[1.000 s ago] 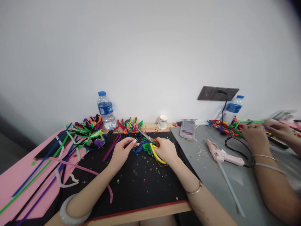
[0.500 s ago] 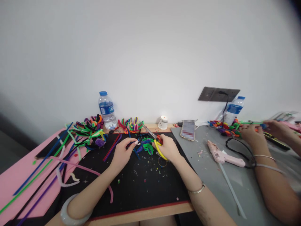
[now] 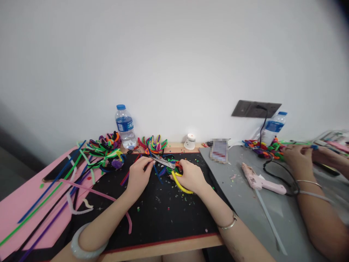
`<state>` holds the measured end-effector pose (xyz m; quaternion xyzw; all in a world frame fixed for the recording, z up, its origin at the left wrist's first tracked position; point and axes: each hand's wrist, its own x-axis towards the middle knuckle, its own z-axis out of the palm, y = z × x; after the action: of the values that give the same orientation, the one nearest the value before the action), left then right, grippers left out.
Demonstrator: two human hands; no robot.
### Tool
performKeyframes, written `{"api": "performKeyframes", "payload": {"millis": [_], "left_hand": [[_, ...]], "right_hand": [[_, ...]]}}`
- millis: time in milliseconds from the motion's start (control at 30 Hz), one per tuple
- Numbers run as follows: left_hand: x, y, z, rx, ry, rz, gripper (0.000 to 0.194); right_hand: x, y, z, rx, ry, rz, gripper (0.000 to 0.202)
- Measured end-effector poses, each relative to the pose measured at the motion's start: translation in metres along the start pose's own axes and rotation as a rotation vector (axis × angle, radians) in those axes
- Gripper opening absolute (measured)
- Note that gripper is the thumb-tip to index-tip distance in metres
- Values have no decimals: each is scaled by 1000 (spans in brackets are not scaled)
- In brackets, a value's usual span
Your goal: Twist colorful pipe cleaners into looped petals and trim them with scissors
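Note:
My right hand (image 3: 193, 176) grips a pair of scissors (image 3: 166, 162) by handles that show orange near the pivot and yellow in a curve below. The metal blades point left and reach the fingertips of my left hand (image 3: 140, 176). Thumb and fingers of that left hand are pinched together; whatever sits between them is too small to make out. Just behind and under the blades lies a bundle of green and blue pipe cleaners (image 3: 163, 170), partly covered by the scissors and my right hand.
Small scraps dot the black mat (image 3: 163, 229). Loose pipe cleaners (image 3: 51, 194) stretch across the left side. A water bottle (image 3: 125, 125), a pipe cleaner bundle (image 3: 152, 143) and a white paper cup (image 3: 189, 142) stand along the wall. A pink glue gun (image 3: 263, 183) lies near a co-worker's hands (image 3: 297, 158).
The scissors have swung from pointing up and away to pointing left at my left fingertips. My left hand has shifted slightly left and its fingers have turned upward.

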<state>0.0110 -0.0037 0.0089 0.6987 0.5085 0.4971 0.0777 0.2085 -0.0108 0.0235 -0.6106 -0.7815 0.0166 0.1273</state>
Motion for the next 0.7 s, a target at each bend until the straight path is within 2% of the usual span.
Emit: {"api": "performKeyframes", "payload": {"millis": [333,567,700], "left_hand": [[-1,-1,1,-4,-14,19,16],[-1,0,1,-33,-20,-1,19],[-1,-2,1,-13,-8,-21,18]], "right_hand": [[0,1,-1,-34,30,-50,45],[1,1,-2,-43,7,-56,42],[3,3,0,-39,48,18,42]]}}
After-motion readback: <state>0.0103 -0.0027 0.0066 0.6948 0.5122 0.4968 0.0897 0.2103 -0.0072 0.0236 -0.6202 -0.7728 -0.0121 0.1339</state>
